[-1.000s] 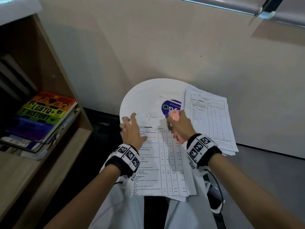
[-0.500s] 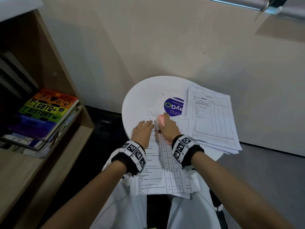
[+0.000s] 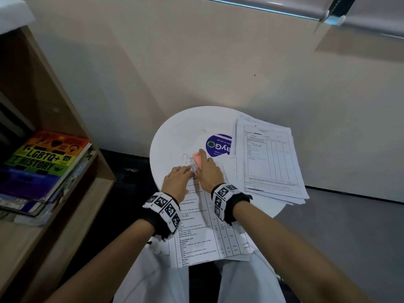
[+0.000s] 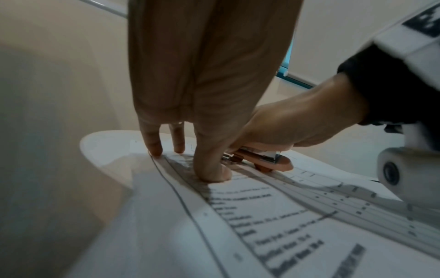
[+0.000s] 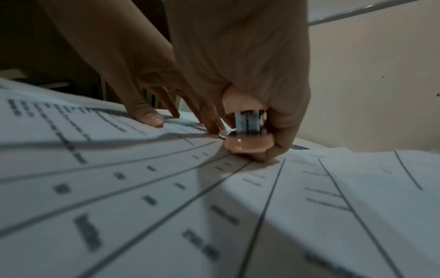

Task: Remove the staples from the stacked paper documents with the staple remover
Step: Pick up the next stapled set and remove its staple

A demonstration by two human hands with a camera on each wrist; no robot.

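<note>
A printed stapled document [image 3: 203,232] lies on the round white table [image 3: 175,136] and hangs over its near edge onto my lap. My left hand [image 3: 178,181] presses its upper left corner flat with straight fingers [image 4: 212,173]. My right hand [image 3: 207,171] grips a small pink staple remover [image 3: 196,159] with a metal middle, held low on the page right beside the left fingertips. In the right wrist view the staple remover [image 5: 247,139] rests on the document [image 5: 166,188], its metal tip against the paper near the left fingers. The staple itself is not discernible.
A second stack of papers [image 3: 269,158] lies on the right of the table, partly over a blue round sticker [image 3: 217,145]. A wooden shelf [image 3: 72,193] with books [image 3: 43,162] stands at left. A beige wall rises behind the table.
My right hand brought the staple remover leftward from the page's top right to its top left corner. The left hand slid up and inward to meet it. The head view shifted.
</note>
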